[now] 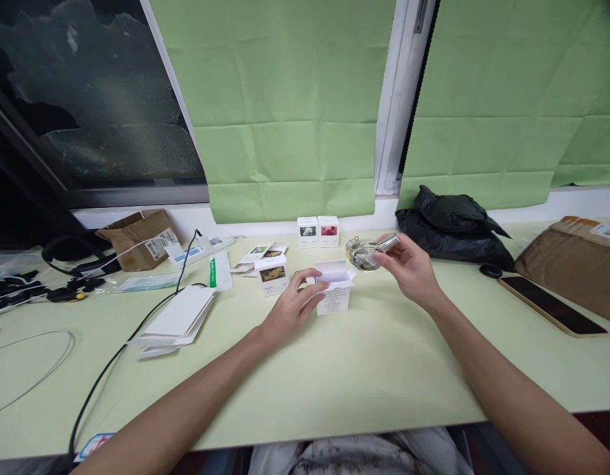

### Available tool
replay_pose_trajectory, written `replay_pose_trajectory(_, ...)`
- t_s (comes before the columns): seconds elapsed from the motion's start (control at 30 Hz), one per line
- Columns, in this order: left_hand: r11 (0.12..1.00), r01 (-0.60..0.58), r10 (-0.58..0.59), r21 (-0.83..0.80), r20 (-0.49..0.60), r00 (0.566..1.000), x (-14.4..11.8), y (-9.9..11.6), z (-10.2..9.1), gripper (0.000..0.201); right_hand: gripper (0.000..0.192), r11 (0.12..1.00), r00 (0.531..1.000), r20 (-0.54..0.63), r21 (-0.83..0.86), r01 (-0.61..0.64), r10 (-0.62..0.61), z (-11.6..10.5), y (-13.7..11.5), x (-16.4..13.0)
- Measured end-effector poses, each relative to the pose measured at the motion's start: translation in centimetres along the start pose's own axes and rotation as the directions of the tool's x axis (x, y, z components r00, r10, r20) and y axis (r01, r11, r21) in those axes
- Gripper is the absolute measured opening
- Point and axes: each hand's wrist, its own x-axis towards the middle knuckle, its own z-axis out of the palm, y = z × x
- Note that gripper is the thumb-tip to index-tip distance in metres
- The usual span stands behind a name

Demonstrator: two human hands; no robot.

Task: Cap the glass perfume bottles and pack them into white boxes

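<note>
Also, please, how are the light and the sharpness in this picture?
Head view: soft light, faint shadows on the table; head view: the silver cap shines; head view: print on the open box is too small to read; head view: the brown box looks stretched, probably by the lens.

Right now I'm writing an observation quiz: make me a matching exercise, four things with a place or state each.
1. glass bottle
2. lettered white carton
3. smartphone
4. two flower-print boxes

A. flat, screen dark
B. side by side near the green blind
C. held in the right hand
D. open, at the left hand

Pairs: 1C, 2D, 3A, 4B
</note>
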Motion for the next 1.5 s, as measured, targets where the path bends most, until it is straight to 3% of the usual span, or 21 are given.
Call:
replay_pose_trajectory(0.13,1.000,0.001,-0.001,-0.013,0.001,1.000,0.0,0.3,0.2,0.041,0.024,0.998,0.996,0.085,0.062,0.003,-0.009,2.2,-0.6,-1.0)
replay_pose_trajectory(0.27,0.999,-0.032,0.032,-0.023,0.001,0.999,-0.1,0.4,0.4,0.045,0.023,0.999,0.985,0.171,-0.029,0.043,-0.037,3.3,-1.0,-1.6)
replay_pose_trajectory(0.47,0.999,-0.033,0.033,-0.034,0.002,0.999,-0.1,0.4,0.5,0.046,0.024,0.968,0.968,0.242,-0.221,0.119,-0.064,3.2,-1.2,-1.5)
replay_pose_trajectory(0.63,0.999,-0.026,0.026,-0.023,-0.002,1.000,-0.2,0.3,0.7,0.044,0.050,0.955,0.975,0.202,-0.258,0.148,-0.097,3.2,-0.4,-1.8)
replay_pose_trajectory(0.87,0.998,-0.056,0.055,-0.021,-0.012,0.998,-0.3,0.4,0.5,0.047,0.043,0.895,0.951,0.285,-0.384,0.227,-0.119,2.8,-1.0,-1.9)
replay_pose_trajectory(1.03,0.998,-0.019,0.015,-0.064,-0.053,0.998,-0.1,0.6,0.6,0.041,0.041,0.866,0.921,0.359,-0.400,0.301,-0.154,3.1,-1.0,-1.8)
replay_pose_trajectory(1.23,0.986,0.059,-0.068,-0.155,-0.051,0.996,-0.2,1.0,0.8,0.047,0.042,0.889,0.923,0.379,-0.399,0.223,-0.062,3.1,-1.1,-1.8)
replay_pose_trajectory(1.5,0.998,0.011,-0.012,-0.065,-0.011,1.000,0.2,1.1,0.5,0.057,0.036,0.920,0.899,0.434,-0.325,0.220,-0.061,2.8,-1.6,-1.4)
